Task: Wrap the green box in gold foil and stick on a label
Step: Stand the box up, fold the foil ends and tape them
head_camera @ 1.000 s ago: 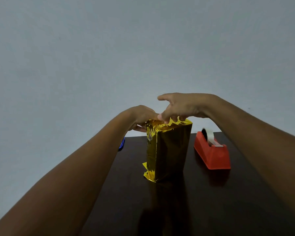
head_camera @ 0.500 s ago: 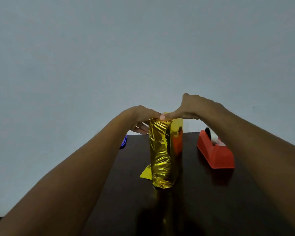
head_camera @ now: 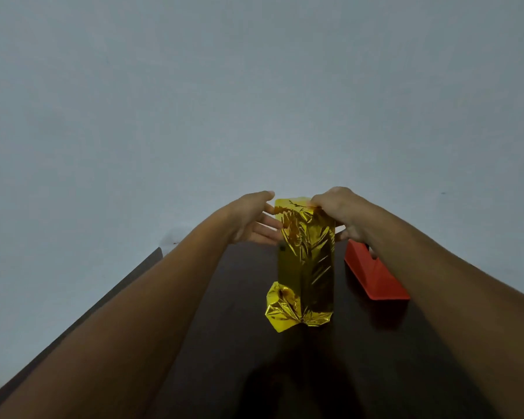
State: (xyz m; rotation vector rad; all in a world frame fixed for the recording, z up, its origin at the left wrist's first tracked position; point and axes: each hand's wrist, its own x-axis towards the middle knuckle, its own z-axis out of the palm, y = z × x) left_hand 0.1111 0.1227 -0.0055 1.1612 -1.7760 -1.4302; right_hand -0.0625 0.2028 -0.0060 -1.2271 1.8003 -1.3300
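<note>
The box wrapped in crinkled gold foil (head_camera: 310, 261) stands upright on the dark table (head_camera: 239, 343), narrow side toward me. A loose crumpled foil flap (head_camera: 280, 309) sticks out at its lower left. My left hand (head_camera: 254, 219) is at the upper left of the box, fingers spread, thumb touching the top edge. My right hand (head_camera: 341, 213) grips the top right corner of the foil. No green of the box shows, and no label is in view.
A red tape dispenser (head_camera: 372, 273) sits on the table just right of the box, partly behind my right forearm. The table's left edge (head_camera: 127, 282) runs diagonally. A plain grey wall fills the background.
The box has been turned further, showing its narrow crinkled side. My left hand opened beside it and my right hand slid to the top right corner. The blue object at the left is out of sight.
</note>
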